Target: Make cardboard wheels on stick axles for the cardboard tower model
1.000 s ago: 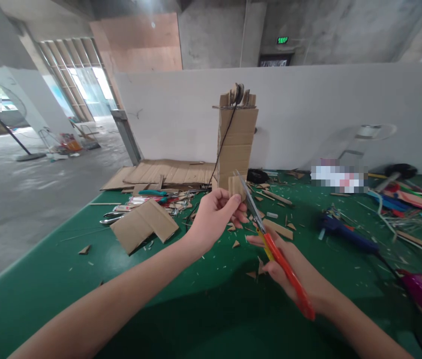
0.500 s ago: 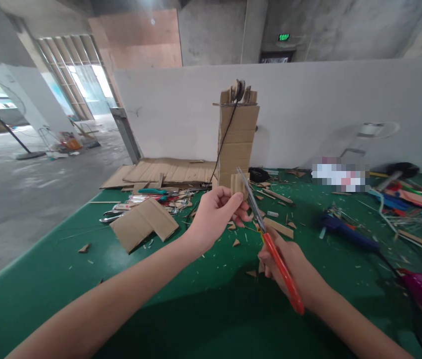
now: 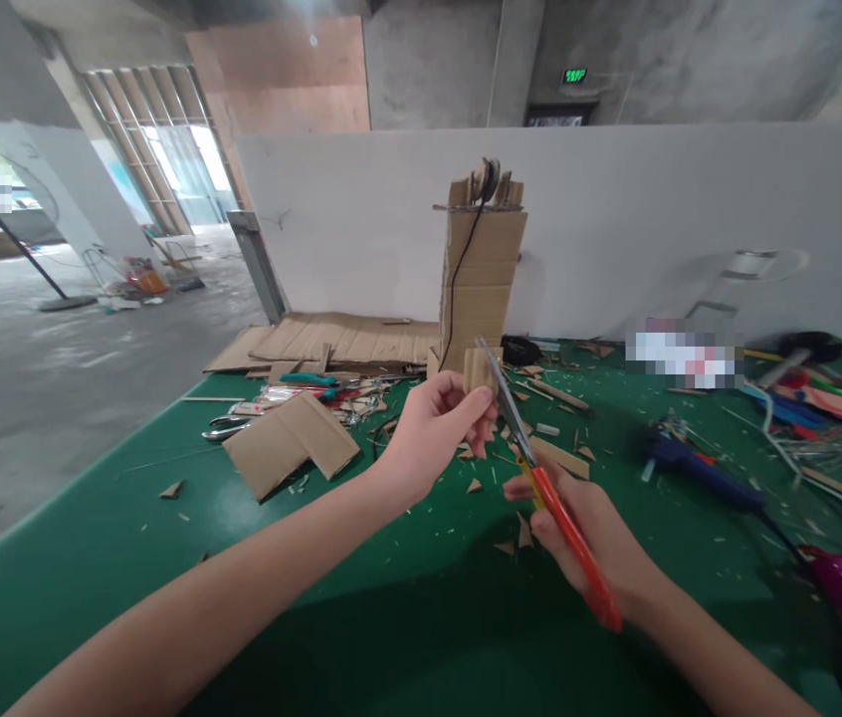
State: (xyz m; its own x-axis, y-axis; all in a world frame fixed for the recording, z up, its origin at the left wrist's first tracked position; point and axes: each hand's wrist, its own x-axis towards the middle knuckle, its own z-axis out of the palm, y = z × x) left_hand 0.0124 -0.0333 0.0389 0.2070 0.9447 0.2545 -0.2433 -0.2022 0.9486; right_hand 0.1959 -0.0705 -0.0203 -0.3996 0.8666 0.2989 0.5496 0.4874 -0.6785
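The small tan strip of corrugated cardboard (image 3: pixel 478 368) stands upright above the table, pinched at its lower end by the left hand (image 3: pixel 436 433), long axis near vertical. The orange-handled scissors (image 3: pixel 540 478), gripped in the right hand (image 3: pixel 585 533), slant up and to the left from below right, the metal blades meeting the strip's right edge. Both hands hover above the green table mat (image 3: pixel 167 558), strewn with cardboard scraps. A tall cardboard tower (image 3: pixel 482 279) stands just behind, against a white partition (image 3: pixel 361 239); bare concrete room beyond.
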